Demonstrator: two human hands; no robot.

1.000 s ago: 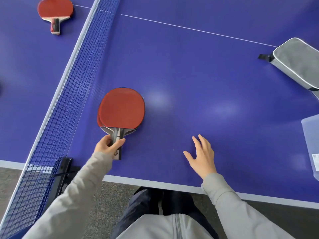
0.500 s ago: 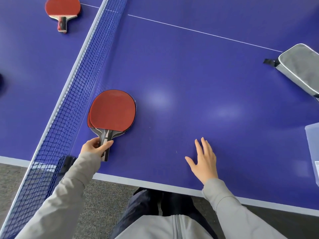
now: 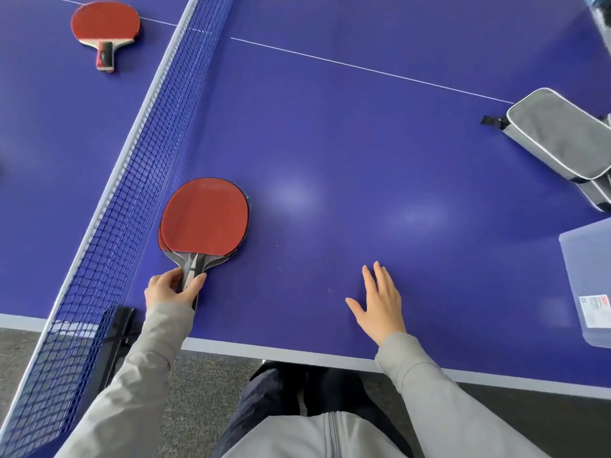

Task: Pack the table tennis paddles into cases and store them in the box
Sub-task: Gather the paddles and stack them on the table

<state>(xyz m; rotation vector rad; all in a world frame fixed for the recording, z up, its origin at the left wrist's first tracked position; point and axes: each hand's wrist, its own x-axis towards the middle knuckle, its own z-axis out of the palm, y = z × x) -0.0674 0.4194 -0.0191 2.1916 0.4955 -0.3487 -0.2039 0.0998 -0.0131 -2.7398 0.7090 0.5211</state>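
stacked paddles gripped beside the net

the left hand (image 3: pixel 172 289) pinches the handles of two stacked red paddles (image 3: pixel 205 219) lying on the table tennis table (image 3: pixel 363 143) just beside the net (image 3: pixel 132 180). the right hand (image 3: pixel 380 304) rests flat, fingers spread, holding nothing. grey cases (image 3: pixel 558 133) and a clear box (image 3: pixel 591 279) sit at the right edge.

Three paddles: two stacked (image 3: pixel 205 218), one apart (image 3: pixel 105 26); two grey cases (image 3: pixel 558 133); one box (image 3: pixel 591 279).

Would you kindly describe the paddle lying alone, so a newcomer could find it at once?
Start at the blue net crossing the table. On its far side from the person, top left, lies the lone paddle. Unlike the stacked paddles held by the left hand, nothing touches it, and its handle is red and black.
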